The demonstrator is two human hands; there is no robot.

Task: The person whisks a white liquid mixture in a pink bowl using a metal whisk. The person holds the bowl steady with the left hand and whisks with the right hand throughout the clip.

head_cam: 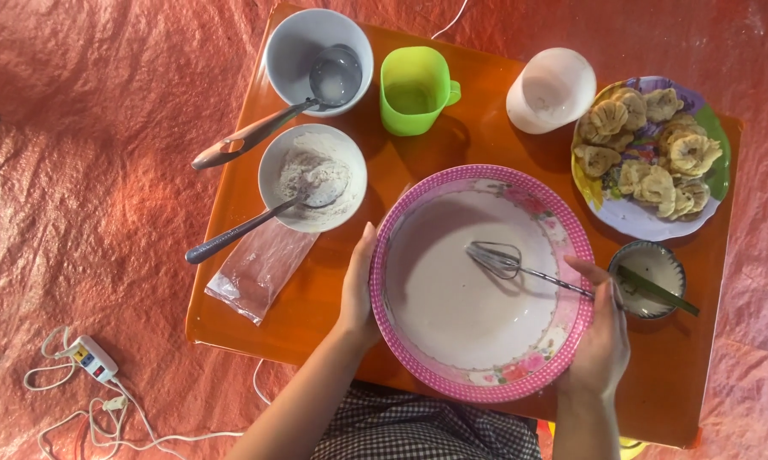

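A large pink-rimmed bowl (401,243) with white batter stands on a low orange table (316,298). My left hand (357,290) presses flat against the bowl's left rim. A metal whisk (508,262) has its wire head in the batter, and my right hand (601,336) grips its handle at the bowl's right rim.
Behind the big bowl stand a white bowl of flour with a spoon (313,177), a white bowl with a ladle (316,55), a green cup (414,89), a white cup (552,89), a plate of fried pieces (648,153) and a small dish (652,277). A clear plastic bag (260,271) lies at the left. A power strip (90,358) lies on the red mat.
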